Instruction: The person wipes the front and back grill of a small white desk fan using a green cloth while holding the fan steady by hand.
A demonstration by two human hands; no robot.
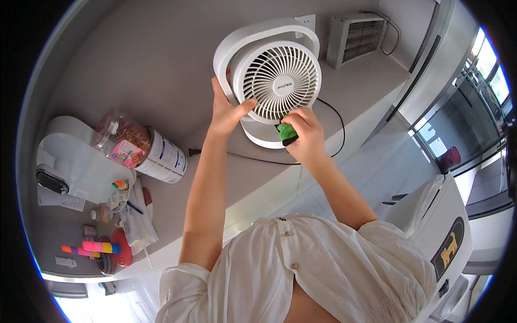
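Observation:
A white desk fan (284, 85) with a round grille and a loop-shaped frame stands on the grey counter (242, 177). My left hand (228, 109) grips its left side, the thumb on the rim of the grille and the other fingers partly hidden behind the frame. Bunched in my right hand (305, 133) is a green and black cloth (287, 132), which meets the lower rim of the grille above the round base (262, 135). A black power cord (258, 160) curves around below the fan, and its plug (194, 152) lies on the counter to the left.
Left of my arm are a clear jar of brown pieces (129, 139), a white can (167, 157), a white appliance (87, 161), papers and stacking rings (121, 248). At the back right stands a wire-fronted device (357, 38). A wall socket (306, 24) is behind the fan.

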